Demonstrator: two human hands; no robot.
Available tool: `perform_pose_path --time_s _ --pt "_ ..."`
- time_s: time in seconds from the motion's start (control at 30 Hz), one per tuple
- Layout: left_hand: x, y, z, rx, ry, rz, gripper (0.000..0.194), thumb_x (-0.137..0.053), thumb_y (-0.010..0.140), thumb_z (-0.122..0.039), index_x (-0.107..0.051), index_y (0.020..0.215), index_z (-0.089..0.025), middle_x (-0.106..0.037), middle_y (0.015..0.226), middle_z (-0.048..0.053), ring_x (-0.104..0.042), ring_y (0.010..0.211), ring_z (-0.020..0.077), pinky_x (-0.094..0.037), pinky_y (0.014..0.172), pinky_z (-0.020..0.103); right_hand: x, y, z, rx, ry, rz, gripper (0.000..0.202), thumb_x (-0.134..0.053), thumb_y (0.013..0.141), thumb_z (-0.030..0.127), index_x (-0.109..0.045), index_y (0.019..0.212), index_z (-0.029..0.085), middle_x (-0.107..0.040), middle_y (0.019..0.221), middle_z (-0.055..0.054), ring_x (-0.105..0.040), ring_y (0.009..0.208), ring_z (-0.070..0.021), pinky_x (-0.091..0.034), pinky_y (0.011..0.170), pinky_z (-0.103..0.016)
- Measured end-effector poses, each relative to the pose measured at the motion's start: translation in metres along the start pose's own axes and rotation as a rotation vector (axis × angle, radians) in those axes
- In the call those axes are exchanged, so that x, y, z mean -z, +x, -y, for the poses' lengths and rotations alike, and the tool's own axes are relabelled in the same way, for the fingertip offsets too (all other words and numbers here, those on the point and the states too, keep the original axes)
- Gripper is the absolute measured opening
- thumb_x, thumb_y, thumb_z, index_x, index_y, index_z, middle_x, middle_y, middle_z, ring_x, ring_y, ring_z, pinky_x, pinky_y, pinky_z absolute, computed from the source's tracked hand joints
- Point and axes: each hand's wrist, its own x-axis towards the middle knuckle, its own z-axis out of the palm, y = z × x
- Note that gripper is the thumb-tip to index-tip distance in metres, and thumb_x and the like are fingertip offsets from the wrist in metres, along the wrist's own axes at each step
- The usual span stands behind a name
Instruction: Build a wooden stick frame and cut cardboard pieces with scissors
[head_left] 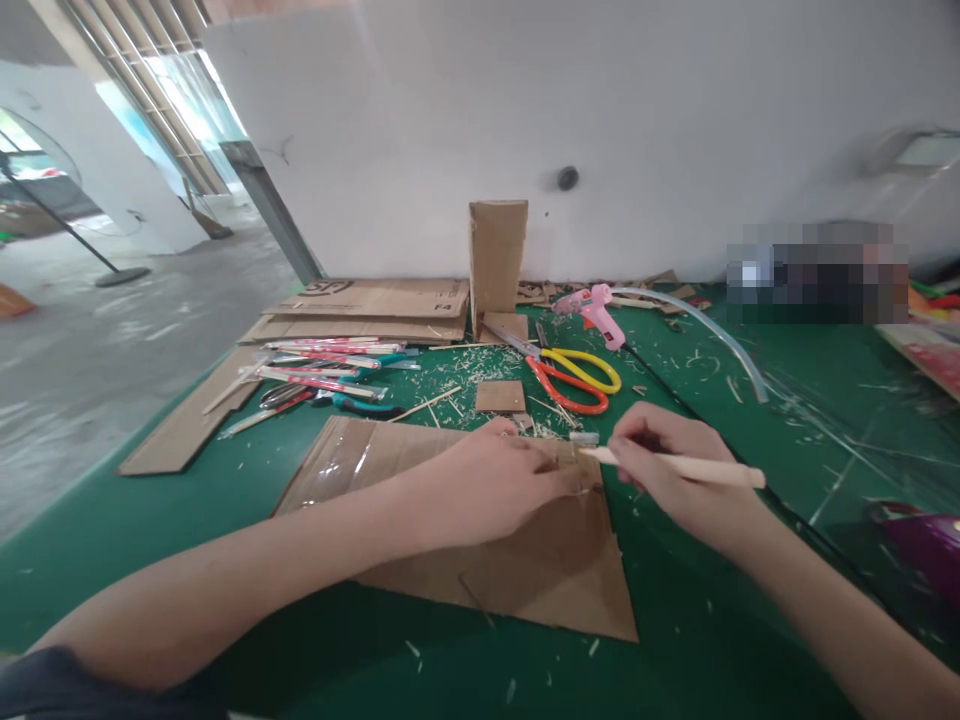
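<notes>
A sheet of brown cardboard (pixel 540 580) lies flat on the green table (pixel 315 640), with a strip of clear tape (pixel 330 465) near its left end. Across its upper part rests my left hand (pixel 502 480), open, its fingers stretched to the right over the sheet. My right hand (pixel 675 505) is closed around a cream-coloured pen (pixel 720 471). The pen's tip points left at the sheet's upper right corner, close to my left fingers; whether it touches is too small to tell. A small whitish piece (pixel 584 437) lies by that corner.
Scissors (pixel 574 385) with red and yellow handles, a pink glue gun (pixel 600 315) and a small cardboard square (pixel 500 396) lie beyond the sheet. Wrapped sticks (pixel 322 375), stacked cardboard (pixel 375 310) and an upright cardboard piece (pixel 499 255) stand further back. Shavings are scattered around.
</notes>
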Motion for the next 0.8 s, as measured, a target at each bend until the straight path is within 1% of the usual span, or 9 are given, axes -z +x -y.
perform_pose_path --time_s 0.07,0.13,0.23,0.3,0.37,0.43,0.5,0.67,0.8 --pt "-0.003 0.004 -0.014 0.020 0.014 -0.020 0.033 -0.041 0.091 -0.036 -0.061 0.108 -0.016 -0.067 0.091 0.009 -0.060 0.084 0.0194 -0.038 0.080 0.034 -0.003 0.006 0.007 -0.062 0.107 -0.092 0.021 -0.051 0.082 0.037 -0.048 0.068 0.022 -0.051 0.051 0.004 -0.046 0.045 -0.0108 -0.034 0.043 -0.022" --pt "-0.007 0.011 -0.032 0.070 0.059 -0.026 0.048 -0.038 0.090 -0.048 -0.066 0.096 -0.009 -0.067 0.088 0.014 -0.060 0.085 0.0249 -0.038 0.083 0.040 -0.006 0.015 0.015 -0.064 0.154 -0.102 0.025 -0.054 0.081 0.042 -0.050 0.066 0.021 -0.051 0.051 0.003 -0.045 0.045 -0.0106 -0.033 0.042 -0.023" --pt "-0.014 0.025 -0.060 0.204 0.101 -0.037 0.066 -0.037 0.085 -0.061 -0.064 0.105 -0.005 -0.067 0.095 0.020 -0.058 0.096 0.0343 -0.034 0.091 0.050 -0.009 0.031 0.029 0.061 0.141 0.094 0.028 -0.058 0.078 0.040 -0.055 0.060 0.019 -0.061 0.068 -0.002 -0.052 0.056 -0.0121 -0.037 0.047 -0.024" --pt "-0.019 0.036 -0.075 0.347 0.117 0.057 0.085 -0.035 0.078 -0.072 -0.059 0.115 0.001 -0.059 0.112 0.029 -0.050 0.110 0.0426 -0.032 0.095 0.054 -0.013 0.041 0.036 0.083 0.138 0.252 0.025 -0.059 0.077 0.040 -0.060 0.063 0.018 -0.063 0.071 -0.002 -0.053 0.059 -0.0126 -0.038 0.049 -0.024" --pt "-0.022 0.044 -0.085 0.457 0.097 0.165 0.098 -0.030 0.074 -0.077 -0.051 0.123 0.005 -0.053 0.118 0.034 -0.049 0.112 0.0454 -0.038 0.090 0.053 -0.019 0.050 0.039 0.049 0.107 0.282 0.025 -0.057 0.079 0.042 -0.063 0.074 0.019 -0.062 0.066 -0.001 -0.051 0.055 -0.0120 -0.037 0.047 -0.024" --pt "-0.023 0.048 -0.090 0.516 0.064 0.235 0.105 -0.029 0.071 -0.080 -0.045 0.128 0.007 -0.049 0.121 0.036 -0.049 0.113 0.0461 -0.043 0.084 0.050 -0.027 0.057 0.040 0.032 0.067 0.273 0.028 -0.053 0.082 0.044 -0.064 0.079 0.018 -0.062 0.064 -0.001 -0.049 0.051 -0.0108 -0.034 0.045 -0.023" --pt "-0.023 0.050 -0.092 0.530 0.043 0.253 0.108 -0.029 0.069 -0.082 -0.043 0.130 0.006 -0.048 0.122 0.037 -0.049 0.113 0.0462 -0.045 0.083 0.049 -0.036 0.061 0.039 0.044 0.050 0.302 0.030 -0.051 0.083 0.044 -0.064 0.079 0.017 -0.063 0.066 -0.002 -0.049 0.051 -0.0105 -0.034 0.045 -0.023" --pt "-0.020 0.050 -0.092 0.537 0.051 0.168 0.110 -0.031 0.066 -0.084 -0.045 0.129 0.004 -0.053 0.117 0.035 -0.049 0.109 0.0489 -0.042 0.084 0.058 -0.050 0.062 0.040 0.084 0.040 0.474 0.031 -0.050 0.085 0.039 -0.061 0.068 0.016 -0.065 0.066 -0.003 -0.055 0.057 -0.0113 -0.040 0.053 -0.023" --pt "-0.021 0.049 -0.090 0.519 0.033 0.136 0.105 -0.026 0.068 -0.083 -0.053 0.123 0.003 -0.055 0.115 0.034 -0.050 0.107 0.0503 -0.041 0.083 0.063 -0.052 0.062 0.045 0.046 0.027 0.552 0.032 -0.050 0.085 0.040 -0.055 0.063 0.016 -0.063 0.060 -0.001 -0.054 0.051 -0.0095 -0.037 0.047 -0.021"
